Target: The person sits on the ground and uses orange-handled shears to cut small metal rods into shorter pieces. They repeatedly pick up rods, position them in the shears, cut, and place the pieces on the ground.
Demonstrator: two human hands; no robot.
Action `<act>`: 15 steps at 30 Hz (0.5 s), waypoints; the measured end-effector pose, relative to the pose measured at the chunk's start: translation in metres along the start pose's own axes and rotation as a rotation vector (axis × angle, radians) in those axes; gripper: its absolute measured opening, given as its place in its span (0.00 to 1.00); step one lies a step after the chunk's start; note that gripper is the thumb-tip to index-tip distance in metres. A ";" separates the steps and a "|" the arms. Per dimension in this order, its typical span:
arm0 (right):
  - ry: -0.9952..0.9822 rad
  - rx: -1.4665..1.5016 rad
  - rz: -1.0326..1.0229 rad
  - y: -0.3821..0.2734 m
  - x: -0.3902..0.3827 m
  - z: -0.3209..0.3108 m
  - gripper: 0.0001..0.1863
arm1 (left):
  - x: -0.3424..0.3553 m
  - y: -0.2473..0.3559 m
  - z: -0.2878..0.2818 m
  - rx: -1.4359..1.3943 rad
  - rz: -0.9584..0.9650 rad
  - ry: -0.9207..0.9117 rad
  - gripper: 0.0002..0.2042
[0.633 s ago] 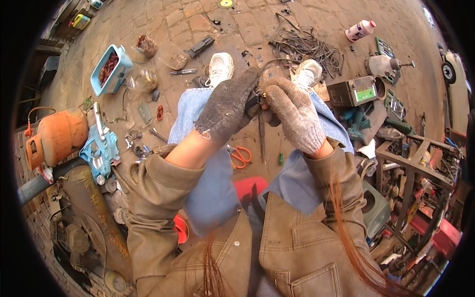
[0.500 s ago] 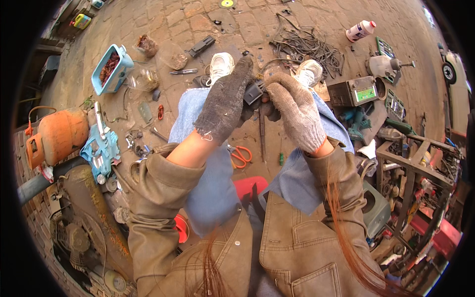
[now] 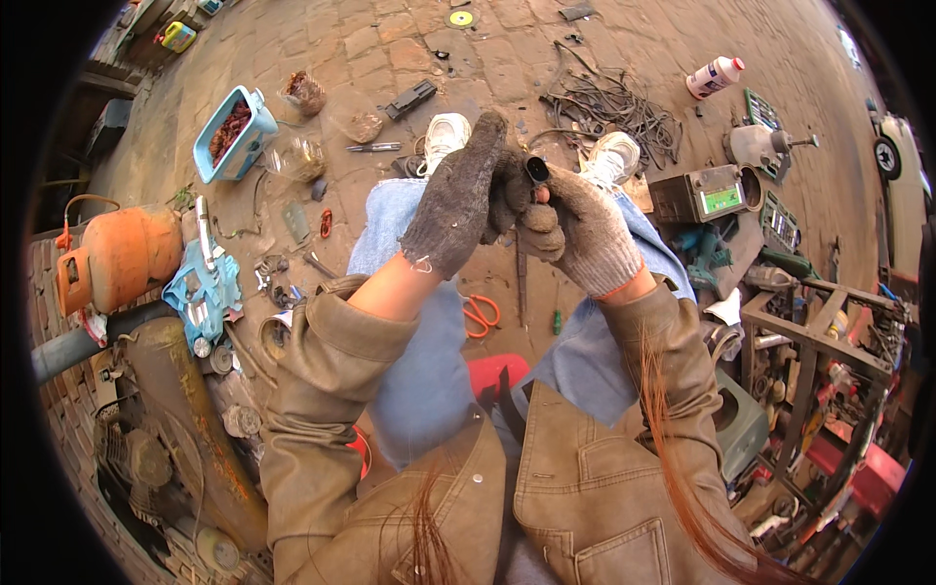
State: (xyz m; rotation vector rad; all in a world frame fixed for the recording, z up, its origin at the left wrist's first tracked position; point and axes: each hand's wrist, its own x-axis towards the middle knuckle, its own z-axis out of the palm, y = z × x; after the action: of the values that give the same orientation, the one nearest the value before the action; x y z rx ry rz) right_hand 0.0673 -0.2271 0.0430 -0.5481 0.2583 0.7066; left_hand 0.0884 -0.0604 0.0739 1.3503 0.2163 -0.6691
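Between my knees, both gloved hands meet around a small black part (image 3: 537, 171) with a dark opening at its end. My left hand (image 3: 460, 195), in a blackened knit glove, is closed, its fingers curled against the part's left side. In a paler dirty glove, my right hand (image 3: 583, 229) pinches the part from the right, and a bare fingertip shows just below it. Fingers hide most of the part. On the ground beneath lie scissors (image 3: 481, 315) with orange handles, a thin metal rod (image 3: 521, 283) and a small green-handled screwdriver (image 3: 557, 323).
A tangled cable heap (image 3: 614, 107) lies beyond my right shoe. To the right stand a battery (image 3: 697, 195) and a metal frame (image 3: 819, 327) amid tools. On the left are a blue tub (image 3: 255, 136), an orange gas cylinder (image 3: 132, 253) and a rusty tank (image 3: 185, 419).
The black part has turned from showing a rectangular side to showing its open end. My right fingers have curled in under it, and the view has shifted slightly.
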 end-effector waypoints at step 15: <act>0.627 -1.061 -0.571 0.004 0.083 -0.078 0.18 | -0.005 -0.003 -0.050 -0.683 0.527 0.410 0.12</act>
State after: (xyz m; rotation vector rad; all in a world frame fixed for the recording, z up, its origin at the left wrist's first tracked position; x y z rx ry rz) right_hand 0.1226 -0.2229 -0.0568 -1.7844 0.2741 0.0310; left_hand 0.0942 -0.0123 0.0622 0.8067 0.3603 0.1390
